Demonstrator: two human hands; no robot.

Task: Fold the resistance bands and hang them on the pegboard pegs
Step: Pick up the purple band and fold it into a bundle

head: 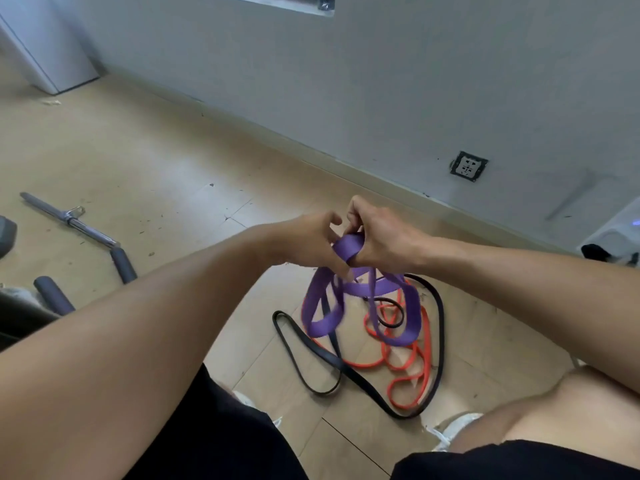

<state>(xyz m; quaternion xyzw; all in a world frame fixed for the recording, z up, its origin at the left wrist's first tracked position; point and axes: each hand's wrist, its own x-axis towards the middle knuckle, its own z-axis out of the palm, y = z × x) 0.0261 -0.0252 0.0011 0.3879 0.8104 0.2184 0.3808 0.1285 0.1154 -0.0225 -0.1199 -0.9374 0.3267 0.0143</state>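
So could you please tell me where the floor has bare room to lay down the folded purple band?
Bare floor stretches between the metal bar and the wall's skirting, left of both hands. A smaller free patch lies right of the black band, toward the wall socket. It is crowded directly under the purple band, where the orange band and black band tangle.

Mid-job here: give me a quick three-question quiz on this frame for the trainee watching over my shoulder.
1. True or false: the purple band lies flat on the floor, untouched.
2. Which bands lie on the floor below the hands? A) orange and black B) green and yellow C) only purple
3. Fill in: the wall socket sits to the ____ of the hands in the picture.

Key:
1. False; the left hand and right hand both grip it.
2. A; the orange band and black band.
3. Right.
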